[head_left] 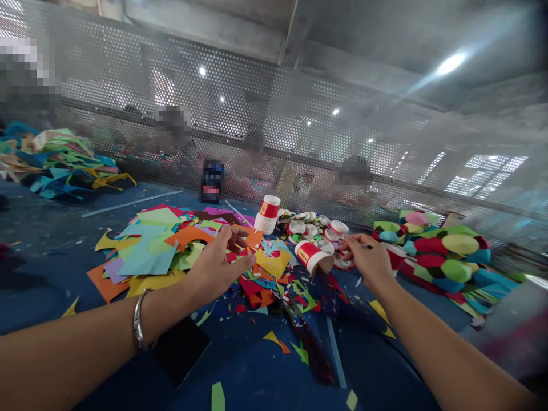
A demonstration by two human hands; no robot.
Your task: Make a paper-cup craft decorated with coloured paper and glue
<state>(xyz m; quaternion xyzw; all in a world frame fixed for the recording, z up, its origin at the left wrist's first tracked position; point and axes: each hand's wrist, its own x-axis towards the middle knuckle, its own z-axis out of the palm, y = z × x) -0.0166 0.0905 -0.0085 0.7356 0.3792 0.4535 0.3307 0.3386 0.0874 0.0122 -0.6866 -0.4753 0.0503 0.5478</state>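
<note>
My left hand (229, 257) hovers over a heap of coloured paper scraps (149, 242), its fingers apart with nothing in them. On the right, my right hand (369, 260) has thumb and fingers drawn together beside several white-rimmed round pieces (331, 233); what they pinch is too small to make out. A red and white paper cup (314, 257) lies on its side between the hands. Behind it stands a stack of similar paper cups (268, 214). Scissors (306, 331) with dark red handles lie in front, near a dark blue object (346, 305) that I cannot clearly identify.
Colourful paper pieces (445, 251) are piled at the right, and more cut paper (55, 157) at the far left. A translucent stick (336, 351) and a black square (182, 348) lie on the blue table (265, 388). A perforated metal screen (240, 108) rises behind.
</note>
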